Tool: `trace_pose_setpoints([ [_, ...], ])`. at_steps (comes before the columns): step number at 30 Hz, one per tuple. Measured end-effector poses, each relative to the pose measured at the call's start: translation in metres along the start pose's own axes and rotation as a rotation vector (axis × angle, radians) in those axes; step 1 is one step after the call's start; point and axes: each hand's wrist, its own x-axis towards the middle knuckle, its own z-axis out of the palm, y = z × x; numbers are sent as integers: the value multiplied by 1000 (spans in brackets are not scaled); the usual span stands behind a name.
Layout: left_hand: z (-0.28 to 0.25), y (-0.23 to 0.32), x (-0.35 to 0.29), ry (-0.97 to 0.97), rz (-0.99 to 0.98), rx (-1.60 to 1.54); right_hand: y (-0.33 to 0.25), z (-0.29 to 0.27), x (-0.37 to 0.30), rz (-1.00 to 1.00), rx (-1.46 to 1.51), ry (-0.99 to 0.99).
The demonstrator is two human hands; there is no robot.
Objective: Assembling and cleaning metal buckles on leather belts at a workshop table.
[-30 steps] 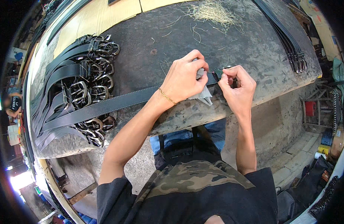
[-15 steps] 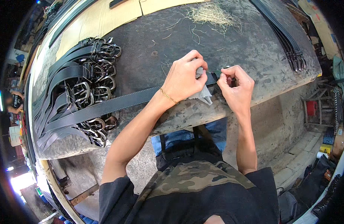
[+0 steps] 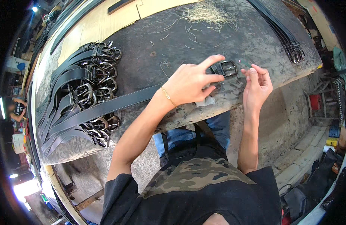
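Note:
A dark leather belt [image 3: 131, 100] with pale edge stitching runs across the table, and its metal buckle [image 3: 229, 69] lies just beyond my left fingertips. My left hand [image 3: 191, 83] is over the belt's buckle end with its fingers spread. A whitish scrap [image 3: 206, 101] pokes out below that hand; whether the palm keeps hold of it is hidden. To the right of the buckle, apart from it, my right hand [image 3: 257, 89] is closed in a pinch on a small thin greenish piece [image 3: 245, 63], too small to name.
A heap of dark belts with buckles [image 3: 88, 90] covers the table's left side. More belts [image 3: 289, 41] lie at the far right. Loose pale thread [image 3: 208, 15] is piled at the back, near cardboard sheets [image 3: 120, 17]. The table edge [image 3: 267, 90] runs close to me.
My right hand has moved right, away from the belt, with the greenish piece in its fingers. My left fingers have gone from a pinch to spread, and the buckle shows fully.

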Motion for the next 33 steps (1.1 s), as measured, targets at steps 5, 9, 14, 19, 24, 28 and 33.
trace_pose_setpoints([
  [5,13,7,5,-35,100,194,1,5,1,-2,-58,-36],
  [9,22,6,1,70,153,207,2,3,0,-30,-95,-50],
  [14,19,1,-8,174,-101,49,3,1,0,-6,-28,-21],
  [19,25,-2,-16,244,-199,28,-10,23,-18,-49,-176,-121],
  [24,25,0,-12,260,-246,-7,-7,27,-20,-216,-425,-303],
  [28,24,0,-12,252,-261,-2,-8,29,-20,-319,-554,-357],
  [33,25,-1,-12,258,-253,-3,-11,32,-21,-322,-600,-371],
])
